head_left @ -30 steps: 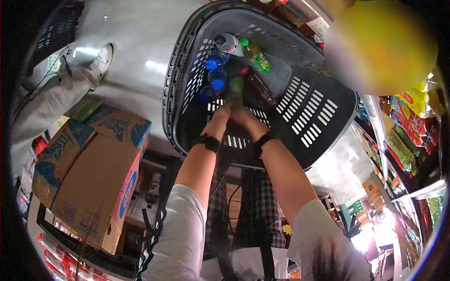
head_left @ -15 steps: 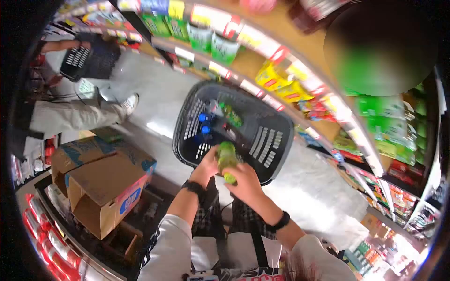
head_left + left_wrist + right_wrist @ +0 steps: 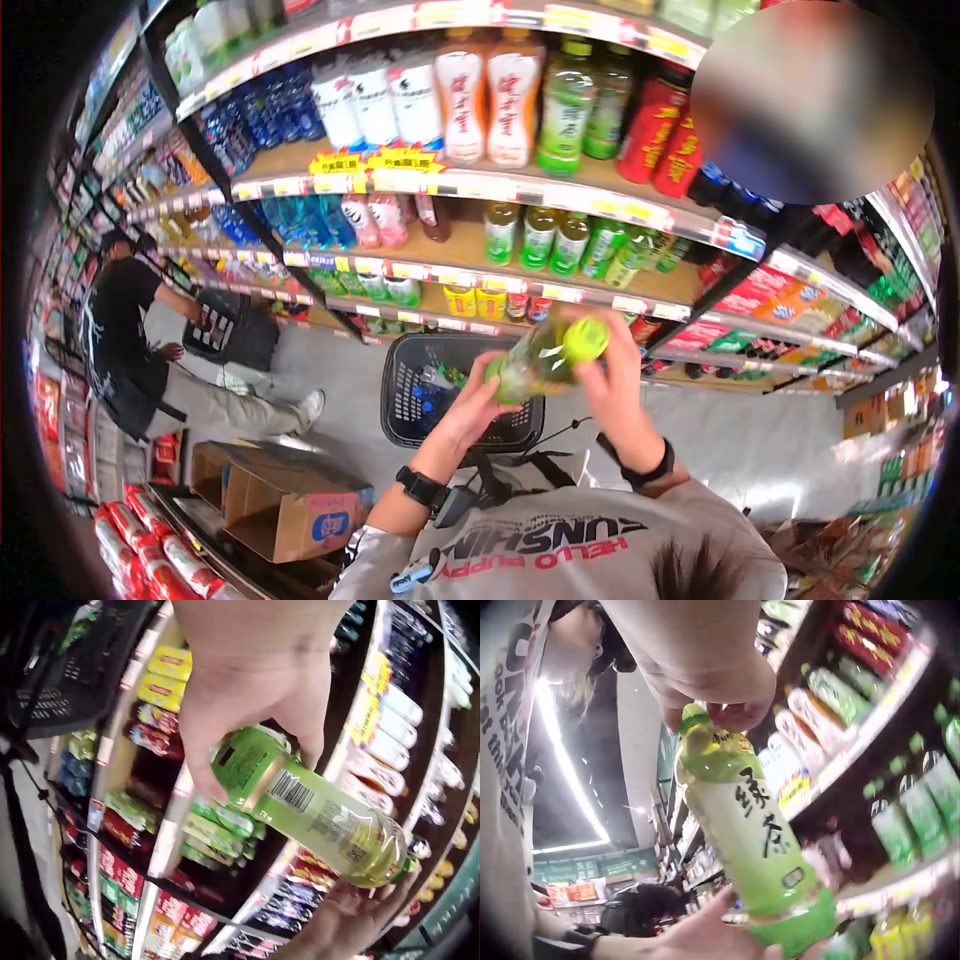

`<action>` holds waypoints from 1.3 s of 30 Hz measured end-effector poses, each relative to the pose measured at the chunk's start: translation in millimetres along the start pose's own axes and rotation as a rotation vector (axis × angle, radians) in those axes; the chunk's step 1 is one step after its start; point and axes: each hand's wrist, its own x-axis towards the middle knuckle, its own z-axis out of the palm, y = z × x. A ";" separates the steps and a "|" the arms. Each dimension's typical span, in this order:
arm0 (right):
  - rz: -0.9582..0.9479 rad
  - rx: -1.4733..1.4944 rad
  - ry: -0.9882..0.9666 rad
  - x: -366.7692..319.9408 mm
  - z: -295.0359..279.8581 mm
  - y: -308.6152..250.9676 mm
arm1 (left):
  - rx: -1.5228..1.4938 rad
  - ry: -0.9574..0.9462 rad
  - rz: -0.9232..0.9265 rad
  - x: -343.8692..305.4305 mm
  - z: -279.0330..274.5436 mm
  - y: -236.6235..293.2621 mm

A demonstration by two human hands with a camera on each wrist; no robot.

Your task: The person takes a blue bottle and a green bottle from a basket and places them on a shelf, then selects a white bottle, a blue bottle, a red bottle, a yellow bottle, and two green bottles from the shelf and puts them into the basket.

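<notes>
Both hands hold one large green bottle (image 3: 540, 358) up in front of the chest, tilted, its yellow-green cap facing the head camera. The left hand (image 3: 474, 408) grips the bottle's base; in the left wrist view that hand (image 3: 255, 690) has thumb and fingers round the bottom of the bottle (image 3: 315, 814). Around the neck end curl the fingers of the right hand (image 3: 616, 385), seen in the right wrist view as a hand (image 3: 712, 686) just at the cap of the bottle (image 3: 746, 825). Below the bottle, a black basket (image 3: 400, 425) with several bottles stands on the floor.
Shelves (image 3: 450, 185) of drinks rise ahead. A cardboard box (image 3: 275, 500) lies at lower left, near red-and-white packs (image 3: 150, 550). Another person (image 3: 125, 330) stands at left beside a second black basket (image 3: 245, 330). A blurred round patch covers the upper right.
Both hands have come up from inside the basket with the green bottle, now in front of the chest. The head view has tilted up from the floor to the drink shelves.
</notes>
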 end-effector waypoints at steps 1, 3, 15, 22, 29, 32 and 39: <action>0.056 0.094 0.057 4.9 -11.3 1.1 | 0.063 -0.020 -0.009 3.9 16.0 7.1; 0.172 0.313 0.197 14.0 -26.4 23.4 | 0.157 -0.048 -0.002 13.3 47.1 22.4; 0.246 0.723 -0.094 41.4 -68.9 28.0 | 0.175 -0.180 0.066 72.1 138.3 67.0; 0.315 1.023 -0.281 66.4 -82.7 44.9 | -0.068 -0.210 -0.221 82.8 147.4 74.8; 0.122 0.499 0.190 91.8 -80.4 78.8 | -0.189 -0.079 -0.003 125.3 113.1 87.3; -0.012 0.427 0.263 120.0 -84.5 113.4 | 0.075 -0.236 0.347 141.1 128.3 96.9; -0.015 0.186 0.281 170.3 -73.7 149.4 | 0.334 -0.234 0.282 210.3 158.8 102.8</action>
